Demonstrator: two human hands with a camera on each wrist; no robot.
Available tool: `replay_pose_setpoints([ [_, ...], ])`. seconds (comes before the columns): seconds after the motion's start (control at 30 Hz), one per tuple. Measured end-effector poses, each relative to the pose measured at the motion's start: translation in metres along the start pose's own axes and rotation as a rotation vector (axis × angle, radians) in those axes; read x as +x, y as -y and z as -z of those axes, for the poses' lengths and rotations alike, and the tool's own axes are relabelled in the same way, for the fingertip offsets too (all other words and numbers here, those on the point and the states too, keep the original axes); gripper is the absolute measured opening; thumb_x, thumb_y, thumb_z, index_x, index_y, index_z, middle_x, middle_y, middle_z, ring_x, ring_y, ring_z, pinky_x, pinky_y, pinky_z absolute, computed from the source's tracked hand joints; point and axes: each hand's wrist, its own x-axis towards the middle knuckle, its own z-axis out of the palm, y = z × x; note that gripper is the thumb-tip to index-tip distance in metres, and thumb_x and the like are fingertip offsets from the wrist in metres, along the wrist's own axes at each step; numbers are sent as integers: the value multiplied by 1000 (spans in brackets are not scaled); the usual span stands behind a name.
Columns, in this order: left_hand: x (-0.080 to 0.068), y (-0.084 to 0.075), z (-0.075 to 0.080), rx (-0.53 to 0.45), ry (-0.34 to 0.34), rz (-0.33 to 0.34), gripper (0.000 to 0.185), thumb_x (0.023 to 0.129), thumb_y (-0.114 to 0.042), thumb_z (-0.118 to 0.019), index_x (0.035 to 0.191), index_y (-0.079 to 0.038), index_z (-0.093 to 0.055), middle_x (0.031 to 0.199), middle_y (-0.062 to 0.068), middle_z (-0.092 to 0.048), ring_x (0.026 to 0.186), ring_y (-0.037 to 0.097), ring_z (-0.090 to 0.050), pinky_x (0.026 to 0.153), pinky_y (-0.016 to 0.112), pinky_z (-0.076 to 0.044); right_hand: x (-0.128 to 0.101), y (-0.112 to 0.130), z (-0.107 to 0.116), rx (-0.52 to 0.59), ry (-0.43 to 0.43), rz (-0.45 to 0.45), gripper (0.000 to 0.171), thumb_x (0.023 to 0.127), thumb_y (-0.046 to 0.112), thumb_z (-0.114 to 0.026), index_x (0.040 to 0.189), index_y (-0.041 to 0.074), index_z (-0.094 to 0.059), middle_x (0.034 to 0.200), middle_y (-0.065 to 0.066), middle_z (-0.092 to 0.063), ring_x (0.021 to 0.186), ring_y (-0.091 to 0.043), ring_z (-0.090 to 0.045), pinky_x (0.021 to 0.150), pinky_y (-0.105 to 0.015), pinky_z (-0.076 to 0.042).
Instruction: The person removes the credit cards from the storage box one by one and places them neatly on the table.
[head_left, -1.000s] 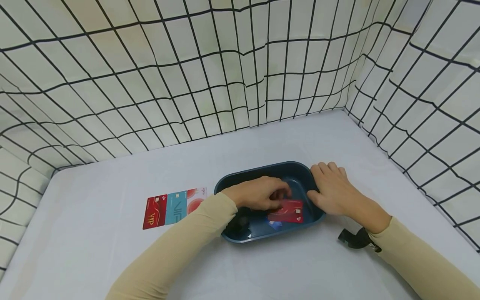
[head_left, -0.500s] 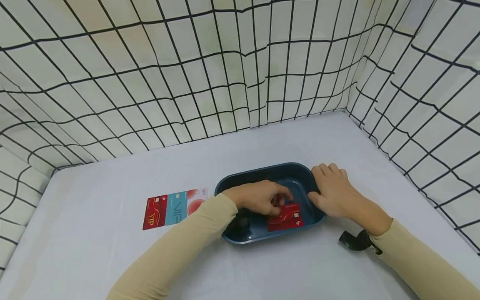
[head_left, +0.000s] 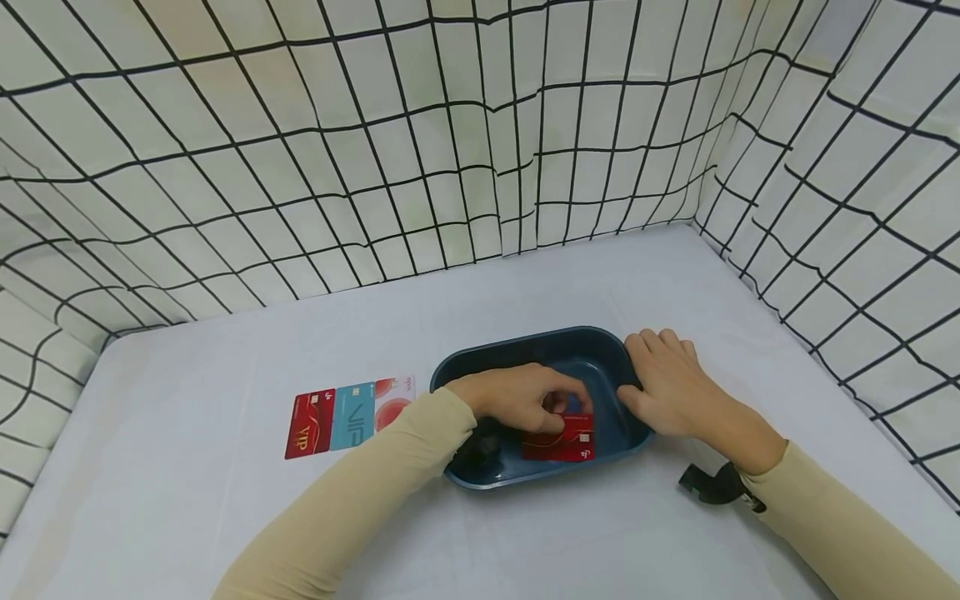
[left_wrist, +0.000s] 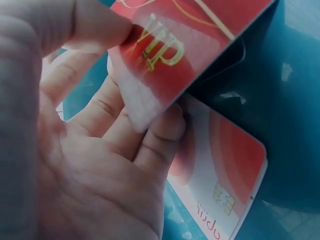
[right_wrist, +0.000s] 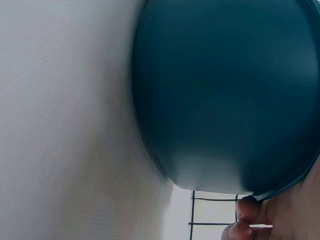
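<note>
White-covered worktop (head_left: 187, 500) with a black wire grid (head_left: 430, 18) behind it, and two hands at a dark blue, round-cornered tray (head_left: 611, 408).

Over the tray floor, the left hand (head_left: 525, 398) has a glossy red card with gold VIP lettering (head_left: 566, 448) pinched at its edge, thumb on top, the other fingers bent loosely; in the left wrist view a white card with red curved bands (left_wrist: 227, 155) shows by the fingertips, touching or not I cannot tell. The right hand (head_left: 671, 383) is curled over the tray's right end, gripping the rim. Left of the tray, a red VIP card (head_left: 310, 423), a blue-grey card (head_left: 352, 415) and a white card with red circles (head_left: 390, 410) lie in a row.
</note>
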Motion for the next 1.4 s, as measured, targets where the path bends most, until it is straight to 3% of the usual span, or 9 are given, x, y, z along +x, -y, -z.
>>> replay_pose_setpoints([
  [0.3, 0, -1, -1, -59, -8, 23, 25, 92, -13, -65, 115, -23, -66, 89, -4, -63, 81, 9, -61, 70, 22, -56, 0, 0, 0, 1, -4, 1, 24, 87, 25, -59, 100, 6, -52, 89, -7, -50, 88, -28, -41, 71, -38, -26],
  [0.57, 1, 0, -1, -99, -13, 5, 21, 91, -13, -65, 110, -22, -65, 88, -4, -62, 81, 9, -60, 69, 22, -55, 0, 0, 0, 7, -12, 3, 23, 87, 25, -60, 99, 6, -52, 89, -7, -50, 88, -28, -41, 71, -38, -26],
  [0.77, 1, 1, -1, -113, -1, -11, 24, 91, -13, -65, 112, -22, -65, 93, -5, -64, 83, 8, -62, 74, 21, -57, -1, 1, -1, 7, -12, 0, 23, 87, 24, -60, 99, 6, -53, 90, -7, -52, 88, -27, -41, 71, -38, -26],
  [1.07, -6, -1, 4, -186, -64, 7, 26, 91, -14, -71, 116, -20, -66, 101, 0, -66, 89, 12, -64, 78, 23, -60, 0, 1, -2, 9, -5, 4, 26, 87, 26, -60, 102, 5, -53, 91, -8, -52, 89, -27, -42, 72, -38, -28],
  [1.4, -4, -1, 6, -223, -66, -11, 32, 91, -12, -72, 120, -16, -60, 101, 2, -66, 91, 13, -65, 81, 23, -60, 0, 0, -1, 5, -6, -4, 26, 87, 26, -61, 101, 6, -53, 90, -8, -51, 88, -27, -41, 71, -37, -26],
])
